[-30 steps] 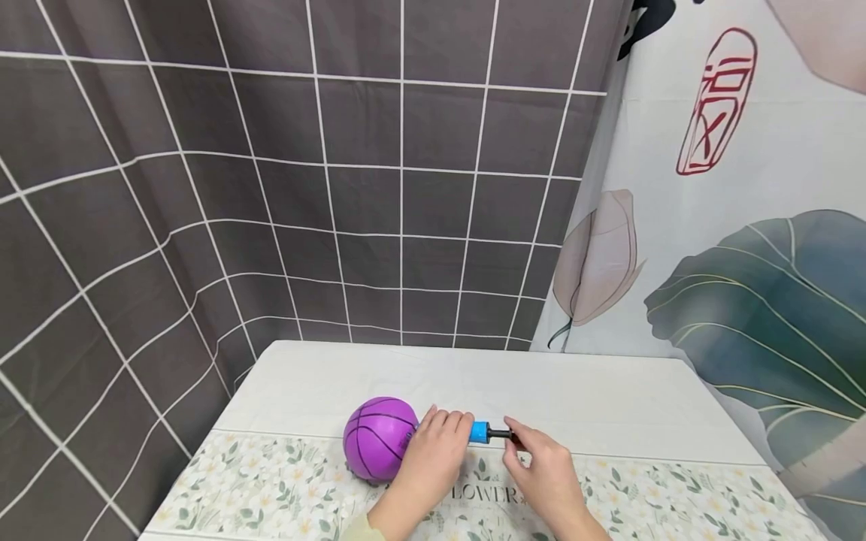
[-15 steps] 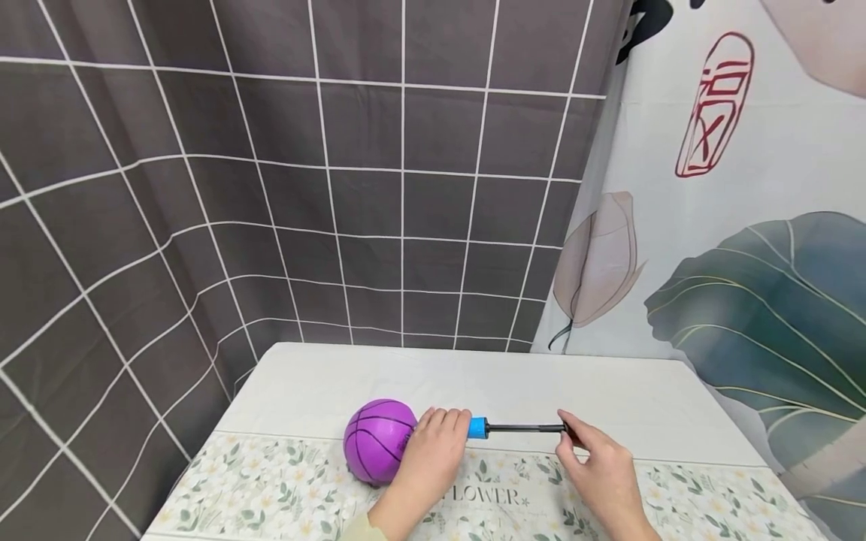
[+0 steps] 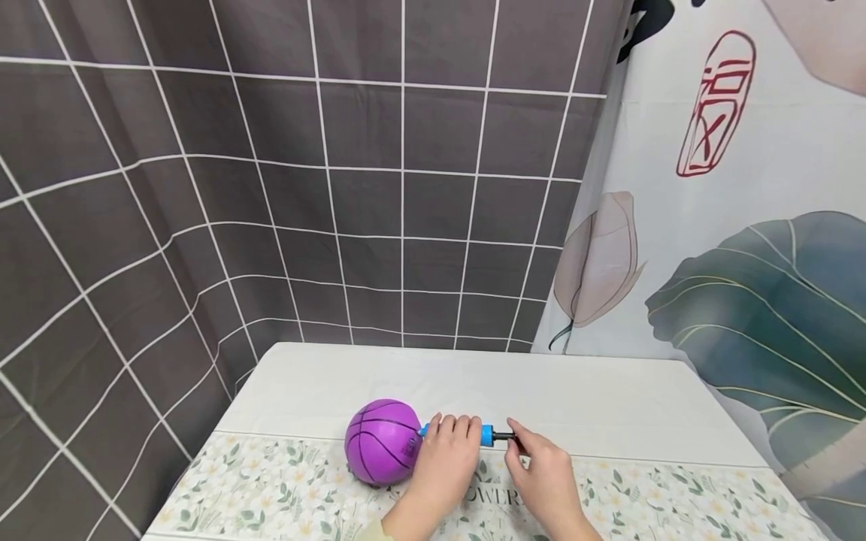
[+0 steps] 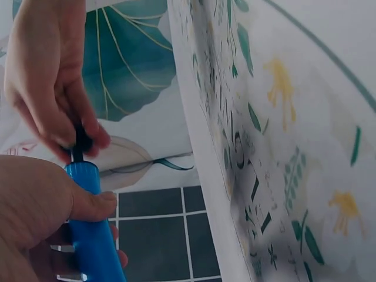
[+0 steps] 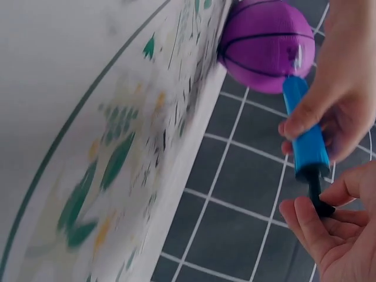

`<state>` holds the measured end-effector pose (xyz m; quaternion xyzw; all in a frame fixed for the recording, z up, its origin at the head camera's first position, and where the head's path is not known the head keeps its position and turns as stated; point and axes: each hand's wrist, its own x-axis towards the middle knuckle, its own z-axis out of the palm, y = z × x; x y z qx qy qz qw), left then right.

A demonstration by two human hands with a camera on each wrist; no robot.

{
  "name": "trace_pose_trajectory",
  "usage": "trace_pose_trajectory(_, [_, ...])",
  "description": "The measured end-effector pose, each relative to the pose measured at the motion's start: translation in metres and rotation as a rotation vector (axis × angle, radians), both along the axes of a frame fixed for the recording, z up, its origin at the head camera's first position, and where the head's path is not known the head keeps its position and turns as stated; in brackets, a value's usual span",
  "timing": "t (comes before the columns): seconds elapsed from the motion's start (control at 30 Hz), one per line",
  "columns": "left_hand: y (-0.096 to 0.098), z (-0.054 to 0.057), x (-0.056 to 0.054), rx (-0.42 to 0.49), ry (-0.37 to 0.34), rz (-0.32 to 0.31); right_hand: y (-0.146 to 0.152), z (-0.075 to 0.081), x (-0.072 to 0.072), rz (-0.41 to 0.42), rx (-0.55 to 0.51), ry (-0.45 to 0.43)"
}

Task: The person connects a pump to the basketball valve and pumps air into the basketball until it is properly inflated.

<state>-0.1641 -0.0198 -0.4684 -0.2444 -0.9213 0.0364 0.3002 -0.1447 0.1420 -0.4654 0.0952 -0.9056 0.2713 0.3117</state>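
Observation:
A purple ball (image 3: 383, 443) with black basketball lines sits on the table, left of both hands. My left hand (image 3: 446, 458) grips the blue barrel of a hand pump (image 3: 487, 435), whose front end meets the ball's right side. In the right wrist view the barrel (image 5: 310, 150) points at the ball (image 5: 267, 44). My right hand (image 3: 546, 473) pinches the black handle (image 5: 322, 207) at the pump's other end. Only a short length of the black rod shows between handle and barrel. The left wrist view shows the left thumb (image 4: 94, 205) lying along the barrel.
The table (image 3: 575, 398) wears a white cloth with a floral band and printed lettering, partly covered by the hands. Behind it hangs a dark grey curtain (image 3: 358, 195) with white grid lines. A white leaf-printed curtain (image 3: 676, 300) hangs at the right.
My right hand drew the pump handle out to the right, then pushed it back in toward the barrel. The left hand and pump have shifted slightly right; the ball stays nearly in place.

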Motion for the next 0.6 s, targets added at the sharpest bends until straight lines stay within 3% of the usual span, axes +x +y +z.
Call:
trace_pose_trajectory(0.23, [0.000, 0.001, 0.000, 0.009, -0.009, 0.007, 0.001, 0.004, -0.001, 0.032, -0.068, -0.152])
trace_pose_trajectory(0.37, [-0.002, 0.001, -0.001, 0.008, -0.044, 0.010, 0.017, 0.007, -0.002, 0.016, -0.088, -0.136])
trace_pose_trajectory(0.6, [-0.004, 0.003, -0.004, 0.019, -0.086, 0.027, 0.053, 0.015, -0.002, -0.090, -0.088, -0.118])
